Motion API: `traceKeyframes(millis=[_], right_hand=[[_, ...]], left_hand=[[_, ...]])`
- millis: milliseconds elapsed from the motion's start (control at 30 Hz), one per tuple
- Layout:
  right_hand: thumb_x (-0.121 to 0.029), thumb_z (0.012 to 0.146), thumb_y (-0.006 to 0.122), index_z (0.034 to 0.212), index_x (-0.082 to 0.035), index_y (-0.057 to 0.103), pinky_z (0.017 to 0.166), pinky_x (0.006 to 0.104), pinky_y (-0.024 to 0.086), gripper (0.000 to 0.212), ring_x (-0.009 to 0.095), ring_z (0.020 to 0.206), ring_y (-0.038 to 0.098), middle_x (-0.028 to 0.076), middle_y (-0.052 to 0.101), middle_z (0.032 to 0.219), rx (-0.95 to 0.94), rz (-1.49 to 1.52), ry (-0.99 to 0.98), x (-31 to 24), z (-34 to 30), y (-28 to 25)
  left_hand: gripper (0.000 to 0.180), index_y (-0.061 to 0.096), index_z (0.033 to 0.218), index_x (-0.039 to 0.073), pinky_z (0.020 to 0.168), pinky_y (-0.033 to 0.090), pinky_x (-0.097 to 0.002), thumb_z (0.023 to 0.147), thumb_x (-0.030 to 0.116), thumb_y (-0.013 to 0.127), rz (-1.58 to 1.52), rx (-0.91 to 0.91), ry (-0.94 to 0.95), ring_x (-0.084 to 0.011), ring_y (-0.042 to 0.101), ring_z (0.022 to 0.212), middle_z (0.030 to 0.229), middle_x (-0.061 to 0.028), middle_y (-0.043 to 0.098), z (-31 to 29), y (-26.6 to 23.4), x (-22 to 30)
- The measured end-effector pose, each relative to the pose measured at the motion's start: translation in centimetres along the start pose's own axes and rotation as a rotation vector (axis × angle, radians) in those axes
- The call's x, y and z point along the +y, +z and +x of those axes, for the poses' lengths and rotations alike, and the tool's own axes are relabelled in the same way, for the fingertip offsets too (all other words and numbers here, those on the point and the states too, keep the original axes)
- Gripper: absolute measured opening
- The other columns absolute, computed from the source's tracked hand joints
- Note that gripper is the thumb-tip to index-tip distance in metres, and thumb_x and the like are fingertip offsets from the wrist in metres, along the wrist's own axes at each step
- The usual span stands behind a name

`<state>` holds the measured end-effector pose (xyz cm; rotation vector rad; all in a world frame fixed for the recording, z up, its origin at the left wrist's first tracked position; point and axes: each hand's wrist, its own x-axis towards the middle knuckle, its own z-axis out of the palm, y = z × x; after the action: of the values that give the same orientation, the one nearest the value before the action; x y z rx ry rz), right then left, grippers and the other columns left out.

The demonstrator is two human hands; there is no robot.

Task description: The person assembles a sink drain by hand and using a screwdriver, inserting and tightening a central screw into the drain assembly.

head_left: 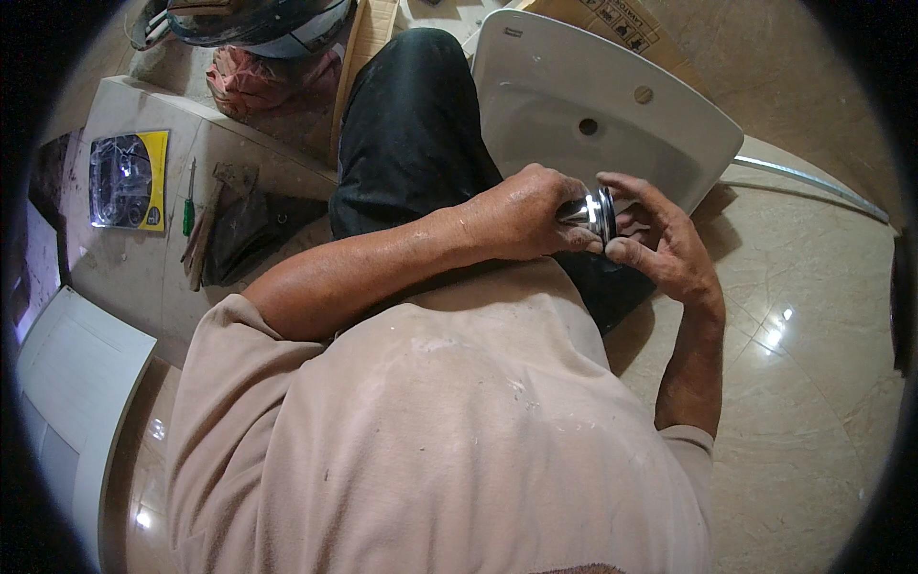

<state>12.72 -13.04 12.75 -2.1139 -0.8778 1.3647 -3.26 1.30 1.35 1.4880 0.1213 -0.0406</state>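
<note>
My left hand (pixel 521 215) is closed around the body of a shiny chrome drain fitting (pixel 591 209), held in front of my chest. My right hand (pixel 665 239) pinches the fitting's round flanged end between thumb and fingers. Just beyond both hands a white ceramic washbasin (pixel 545 91) lies tilted on the floor, with a drain hole and a small tap hole showing. My knee in black trousers (pixel 411 134) rises to the left of the basin.
On a low white ledge to the left lie a yellow-backed blister pack (pixel 127 180), a green screwdriver (pixel 188 199), a hammer (pixel 215 225) and a dark pouch (pixel 251 234). A cardboard box (pixel 626 24) stands behind the basin. A white panel (pixel 72 383) lies lower left. The floor is polished beige tile (pixel 813 316).
</note>
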Motion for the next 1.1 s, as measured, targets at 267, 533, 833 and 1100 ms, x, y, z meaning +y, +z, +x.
traceKeyframes(millis=[267,533,833,1100], right_hand=[[-0.034,0.095,0.075,0.135,-0.003,0.063,0.090,0.0334,0.054,0.052,0.017,0.094,0.063,0.009,0.068,0.106,0.027,0.072,0.091,1.8,0.8,1.0],[-0.024,0.101,0.067,0.135,-0.002,0.064,0.091,0.0333,0.053,0.041,0.018,0.101,0.064,0.010,0.063,0.115,0.057,0.104,-0.181,0.4,1.1,1.6],[-0.022,0.102,0.063,0.131,0.002,0.064,0.097,0.0340,0.051,0.037,0.021,0.109,0.065,0.014,0.068,0.120,0.102,-0.034,-0.114,-0.7,1.0,1.9],[-0.035,0.103,0.065,0.129,-0.001,0.067,0.093,0.0313,0.044,0.043,0.015,0.098,0.054,0.003,0.057,0.104,0.125,0.040,-0.170,0.0,1.4,3.1]], left_hand=[[0.038,0.070,0.103,-0.006,0.068,0.054,-0.0378,0.089,0.027,0.084,0.001,0.034,-0.041,-0.0186,0.065,0.071,0.081,-0.0169,0.073,-0.3,0.1,0.0],[0.036,0.071,0.103,-0.005,0.071,0.054,-0.0366,0.089,0.026,0.085,-0.060,0.071,-0.014,-0.0170,0.065,0.076,0.084,-0.0159,0.073,-0.4,-0.3,-0.1],[0.066,0.055,0.112,-0.005,0.072,0.055,-0.0412,0.084,0.047,0.086,-0.047,0.114,0.087,-0.0274,0.069,0.081,0.089,-0.0200,0.069,-0.6,-0.5,-1.1],[0.055,0.049,0.112,-0.004,0.073,0.054,-0.0482,0.094,0.039,0.077,-0.071,0.081,0.155,-0.0411,0.072,0.087,0.090,-0.0247,0.070,-1.2,-0.7,-0.8]])
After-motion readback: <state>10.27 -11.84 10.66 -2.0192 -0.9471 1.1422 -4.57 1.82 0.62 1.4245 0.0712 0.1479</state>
